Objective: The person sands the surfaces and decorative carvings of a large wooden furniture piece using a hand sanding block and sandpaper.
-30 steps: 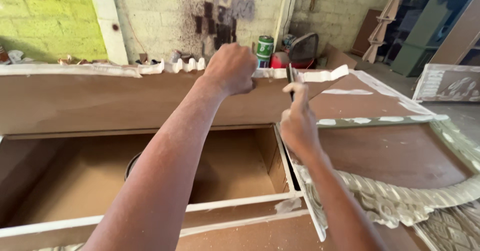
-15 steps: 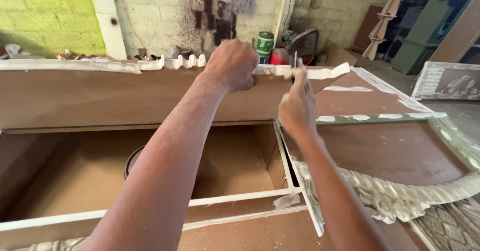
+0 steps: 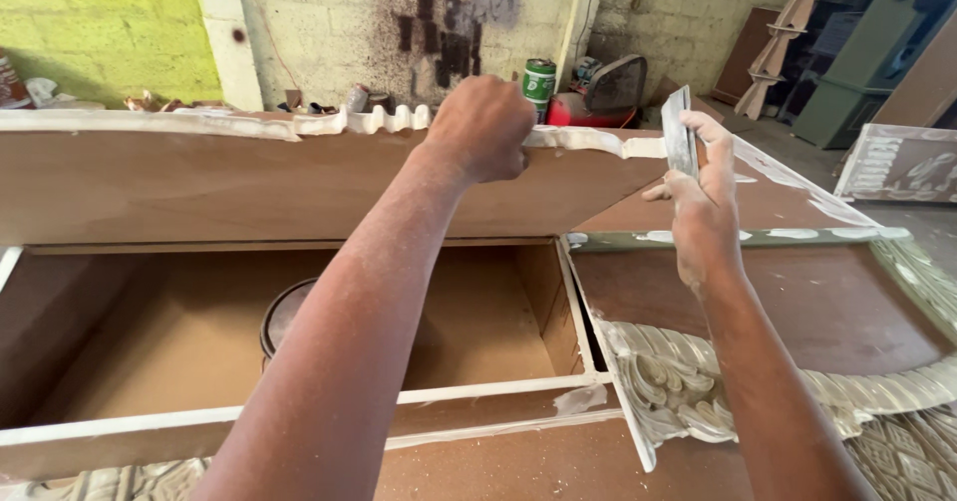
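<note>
My left hand [image 3: 480,127] is closed over the top edge of an upright brown wooden panel [image 3: 249,187], on its white carved trim [image 3: 379,120]. My right hand [image 3: 703,202] holds a flat metal putty knife [image 3: 679,132] blade-up against the right end of that trim, where white filler is smeared. Both hands and forearms are dusted white.
Below the panel is an open wooden compartment [image 3: 478,312] with a dark round bucket [image 3: 284,317] inside. Carved white ornamental moulding [image 3: 678,381] runs along the lower right. A green can [image 3: 539,80] and a red machine [image 3: 583,107] stand behind against the block wall. A carved panel [image 3: 897,162] lies at right.
My right hand has lifted and shifted right along the trim, turning the putty knife upright. The left hand keeps its grip on the panel's top edge.
</note>
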